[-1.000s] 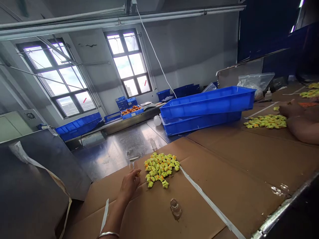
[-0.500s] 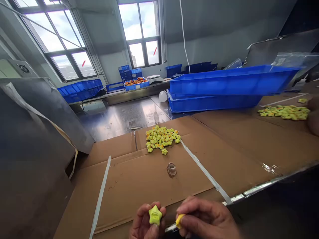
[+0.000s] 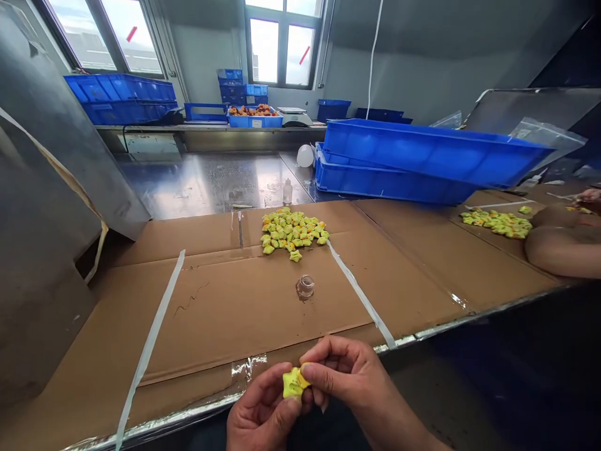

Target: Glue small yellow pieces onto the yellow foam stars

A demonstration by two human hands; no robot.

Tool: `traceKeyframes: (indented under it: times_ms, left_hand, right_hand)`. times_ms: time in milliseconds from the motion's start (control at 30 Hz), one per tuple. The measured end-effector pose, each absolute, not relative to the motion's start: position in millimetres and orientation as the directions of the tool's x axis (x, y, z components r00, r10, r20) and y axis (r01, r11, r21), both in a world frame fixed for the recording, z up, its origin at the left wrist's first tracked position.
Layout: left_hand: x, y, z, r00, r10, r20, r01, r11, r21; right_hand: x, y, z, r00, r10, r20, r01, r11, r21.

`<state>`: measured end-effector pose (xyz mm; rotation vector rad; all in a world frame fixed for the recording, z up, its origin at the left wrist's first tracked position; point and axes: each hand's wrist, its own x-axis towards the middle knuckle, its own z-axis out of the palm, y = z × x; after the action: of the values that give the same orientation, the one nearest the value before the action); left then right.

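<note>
Both hands have come together since the earlier frame and now meet on a single star. The right hand [image 3: 345, 376] pinches the yellow-green star [image 3: 295, 383] from above, between its thumb and bent fingers. The left hand [image 3: 260, 416] closes around it from below, its thumb against the star's lower side. Neither hand is open, and the star sits between them with most of its face showing.

Directly ahead of the hands runs the metal edge [image 3: 154, 421] of the tabletop, which is covered by a brown cardboard sheet [image 3: 244, 313]. A white strap [image 3: 154, 332] lies ahead and to the left of the hands, and a second white strap [image 3: 359, 294] lies ahead and to the right. Farther straight ahead stands a small clear glass jar [image 3: 305, 287], just short of a heap of similar stars [image 3: 293, 233].

Well to the right of the hands, a co-worker's forearm [image 3: 561, 250] rests just beside a second heap of stars [image 3: 496, 223]. Beyond the first heap and to the right, a tilted blue tray [image 3: 436, 153] leans over another blue tray [image 3: 385, 181].
</note>
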<state>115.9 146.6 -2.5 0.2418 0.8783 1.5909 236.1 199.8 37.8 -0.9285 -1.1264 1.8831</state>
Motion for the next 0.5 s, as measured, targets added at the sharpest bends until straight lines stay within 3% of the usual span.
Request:
traceKeyframes:
  times_ms: [500]
  left_hand:
    - [120.9,148.4,-2.1,-0.22,0.905,-0.364,-0.782,0.06,0.62]
  right_hand:
    - [241.4,202.6,33.0,-0.48,0.836,-0.267,-0.224,-0.411,-0.883]
